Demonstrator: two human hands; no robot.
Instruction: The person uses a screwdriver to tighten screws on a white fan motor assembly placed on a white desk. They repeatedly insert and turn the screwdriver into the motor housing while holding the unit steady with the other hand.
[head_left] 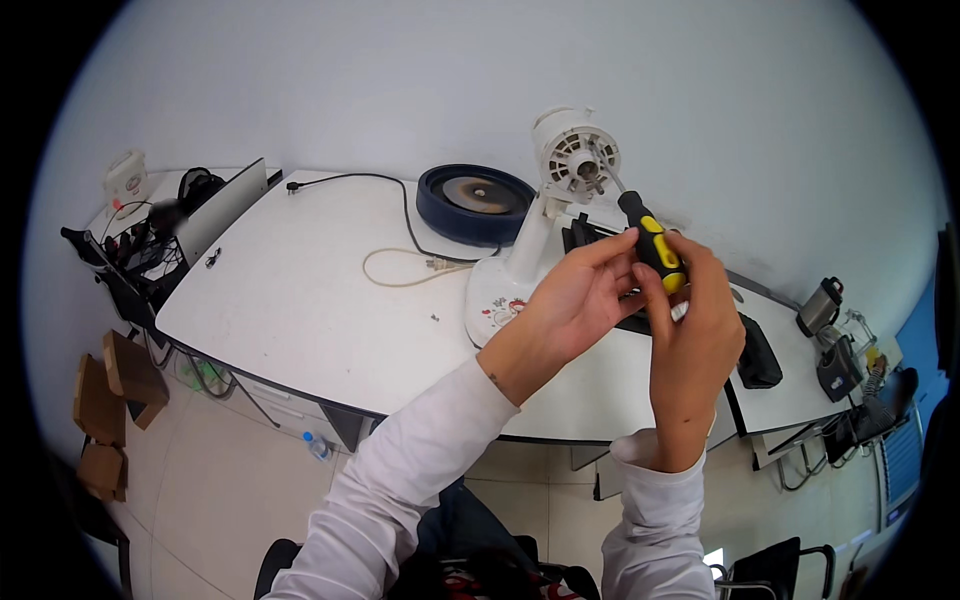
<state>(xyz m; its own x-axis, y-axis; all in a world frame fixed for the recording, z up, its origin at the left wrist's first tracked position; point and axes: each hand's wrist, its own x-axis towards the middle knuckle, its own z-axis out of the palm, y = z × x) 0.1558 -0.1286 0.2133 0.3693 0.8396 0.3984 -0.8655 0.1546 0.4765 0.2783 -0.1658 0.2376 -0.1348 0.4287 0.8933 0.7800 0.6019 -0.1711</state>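
Observation:
A screwdriver point(656, 248) with a black and yellow handle points up and left, its metal shaft reaching the front of a white motor housing point(560, 150). The slotted housing tops the white post point(534, 238) of what looks like a desk fan without blades or guard. My right hand point(697, 335) grips the handle between thumb and fingers. My left hand point(580, 300) has its fingertips on the handle's other side, fingers curled. Printed pictures mark the fan's white base point(487, 317), partly hidden behind my left hand. The exact spot the tip touches is hard to make out.
On the white table point(300, 280) are a round dark blue piece point(470, 207), a black plug cable point(405, 205), a pale cord point(385, 283) and a black case point(759, 352). A metal kettle point(822, 305) stands right. Cardboard boxes point(130, 378) and a bottle point(318, 446) are below.

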